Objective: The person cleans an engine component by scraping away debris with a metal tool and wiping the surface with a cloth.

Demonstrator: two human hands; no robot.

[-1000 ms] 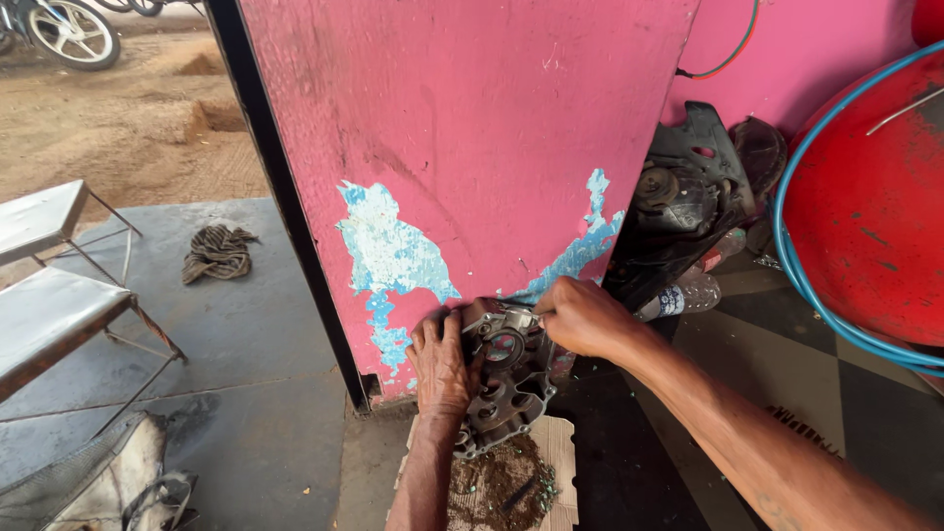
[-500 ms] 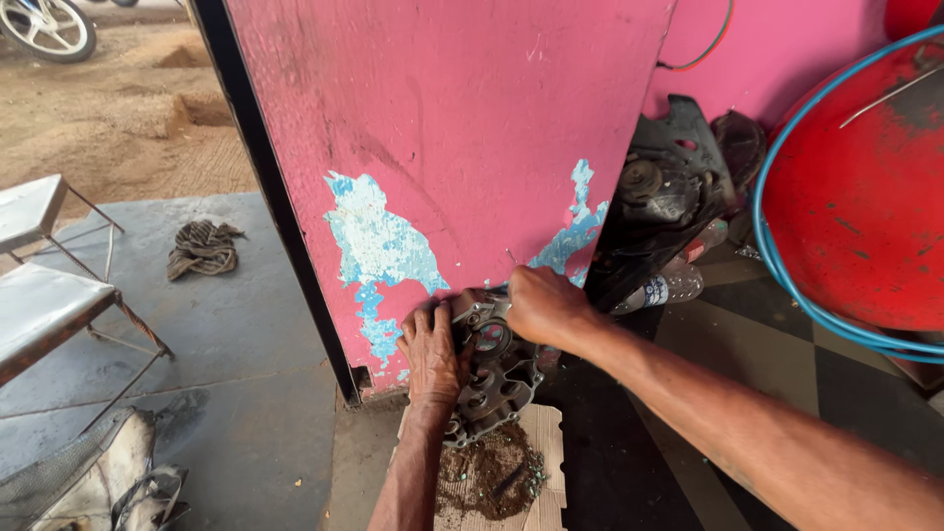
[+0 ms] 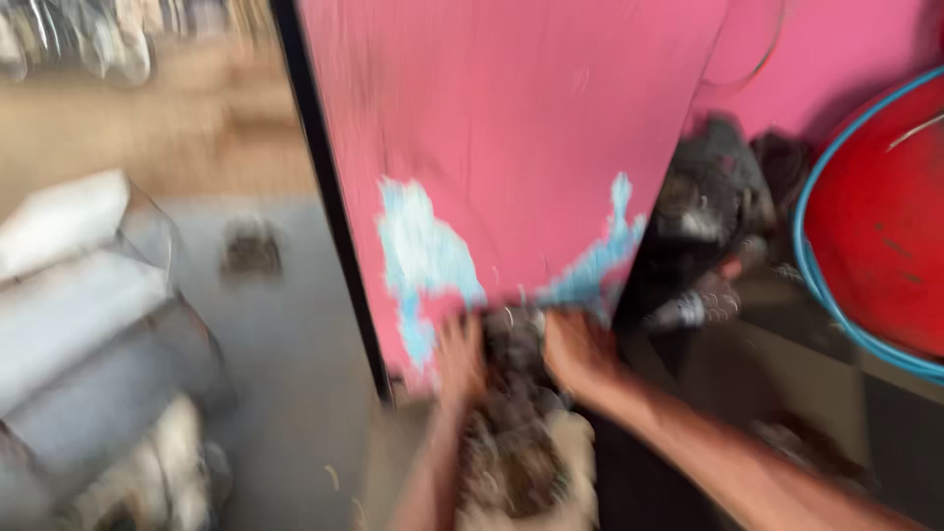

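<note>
Both hands, left hand [image 3: 460, 356] and right hand [image 3: 578, 352], touch the casing [image 3: 513, 356]; blur hides their grip; likely heavy, stiff, best held by its rims

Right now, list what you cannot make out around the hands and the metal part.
- Head view, motion blur: whether the left hand and right hand grip or only touch the metal part.
- Blur: the metal part's shape and holes.
- Blur: the pile on the cardboard below.
- Bottom edge: both forearms cut off.
</note>
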